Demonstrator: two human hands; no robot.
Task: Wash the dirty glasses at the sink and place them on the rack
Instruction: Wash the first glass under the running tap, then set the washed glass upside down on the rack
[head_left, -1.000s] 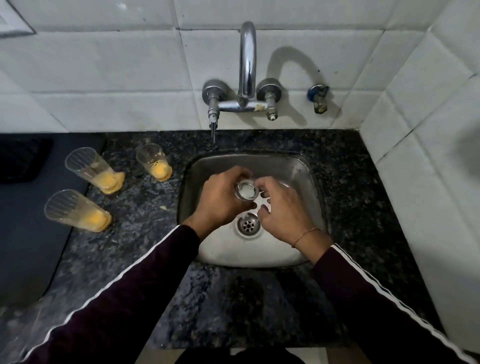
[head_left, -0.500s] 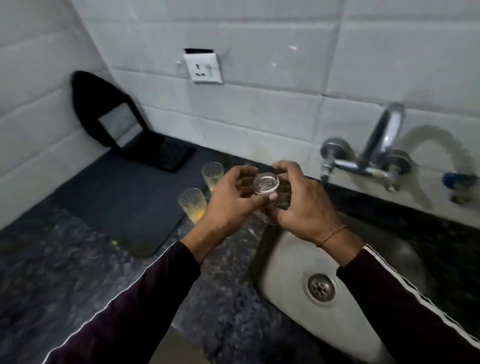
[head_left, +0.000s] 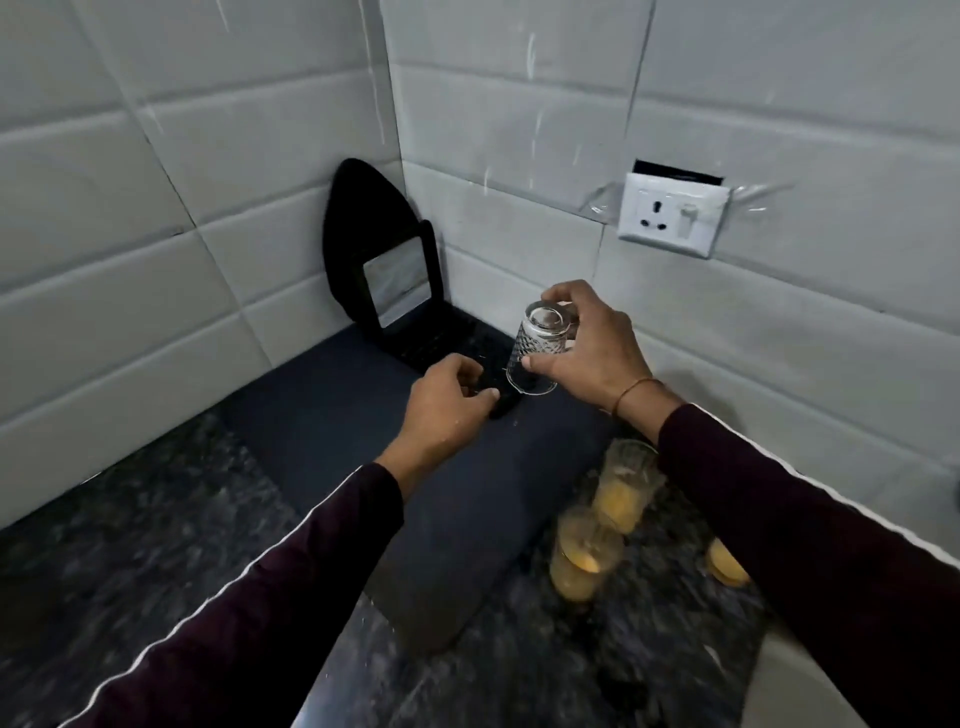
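My right hand (head_left: 592, 348) grips a clear patterned glass (head_left: 540, 338), held upside down just above the dark blue mat (head_left: 337, 415). My left hand (head_left: 441, 410) hovers to the left of the glass rim with its fingers loosely curled and nothing in them. Three dirty glasses with orange residue stand on the granite counter: one (head_left: 621, 488) behind, one (head_left: 582, 556) in front, and a third (head_left: 727, 569) partly hidden by my right sleeve. A black rack-like stand (head_left: 415, 338) sits at the mat's far corner.
A white wall socket (head_left: 672, 214) is on the tiled wall at the right. The black stand holds a shiny panel (head_left: 397, 288) and leans in the wall corner. The sink edge (head_left: 831, 691) shows at the bottom right. Speckled granite counter (head_left: 130, 545) extends to the left.
The view swung left from the sink to the mat. The glass was carried over, turned upside down, and my left hand let go of it; only my right hand holds it now.
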